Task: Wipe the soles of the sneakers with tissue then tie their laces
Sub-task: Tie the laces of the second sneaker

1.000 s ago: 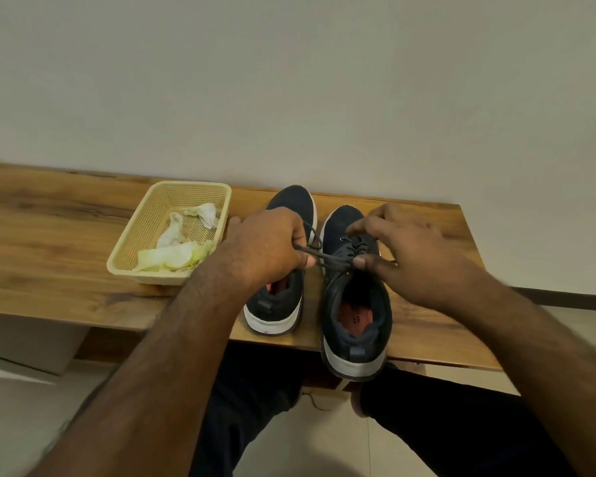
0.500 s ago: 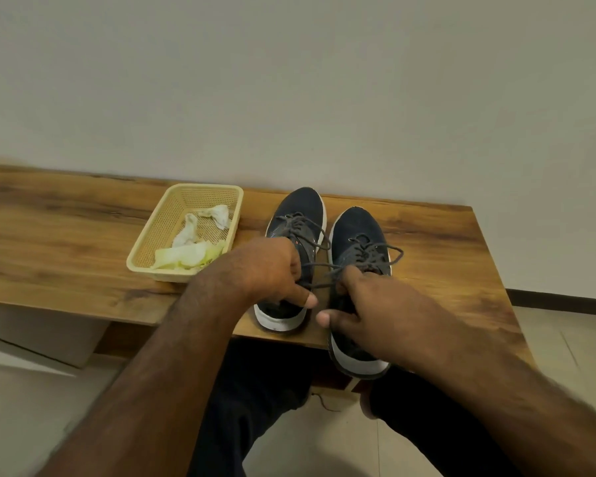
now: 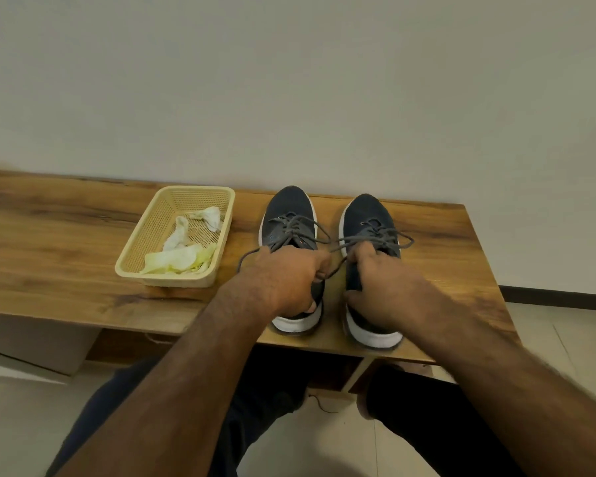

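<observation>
Both sneakers, left sneaker (image 3: pixel 288 215) and right sneaker (image 3: pixel 365 218), stand at the worktop's (image 3: pixel 66 235) near edge, laces looking tied. Left hand (image 3: pixel 286 280) and right hand (image 3: pixel 382 290) grip their heels. Used tissue (image 3: pixel 179 259) fills the basket (image 3: pixel 145 235); little seems left.

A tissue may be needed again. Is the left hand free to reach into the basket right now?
Probably not at once: the left hand grips the left sneaker. The basket sits open just beside it, nothing between.
</observation>
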